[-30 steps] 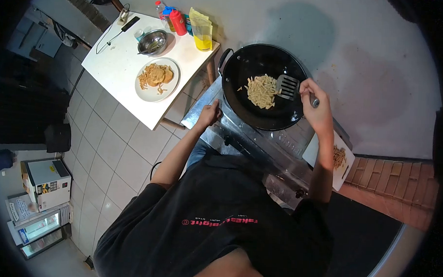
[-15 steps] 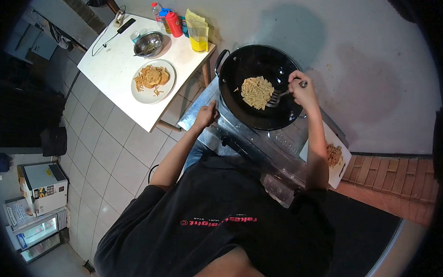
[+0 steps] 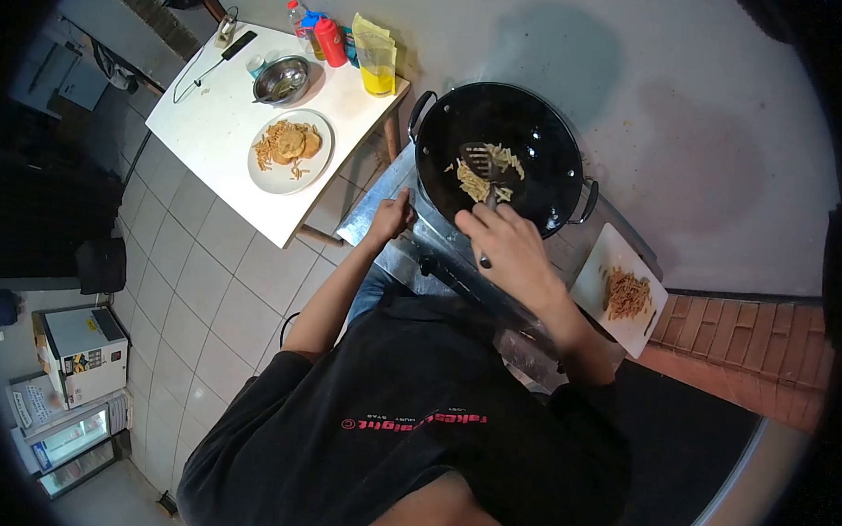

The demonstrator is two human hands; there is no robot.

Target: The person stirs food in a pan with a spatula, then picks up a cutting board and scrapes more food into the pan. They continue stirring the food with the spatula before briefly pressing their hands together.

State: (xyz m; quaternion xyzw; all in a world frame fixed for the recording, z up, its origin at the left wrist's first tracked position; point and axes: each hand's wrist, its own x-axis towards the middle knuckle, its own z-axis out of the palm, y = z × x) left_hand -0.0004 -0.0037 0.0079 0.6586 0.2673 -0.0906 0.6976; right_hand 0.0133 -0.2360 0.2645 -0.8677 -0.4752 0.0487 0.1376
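Observation:
A black two-handled wok sits on the metal stove, with pale, short strips of food in its middle. My right hand is closed round the handle of a slotted spatula, whose blade lies among the strips. The handle end sticks out below my fingers. My left hand is closed at the left edge of the metal stove, thumb up; whether anything is inside its fingers is hidden. It stays apart from the wok.
Right of the stove, a white cutting board bears browned strips. On the white table at left stand a plate of food, a metal bowl, a red squeeze bottle and a yellow pouch.
My right hand has moved from the wok's right side to its near side, swinging the spatula across the food. The pile has broken apart and spread. My left hand stays in place.

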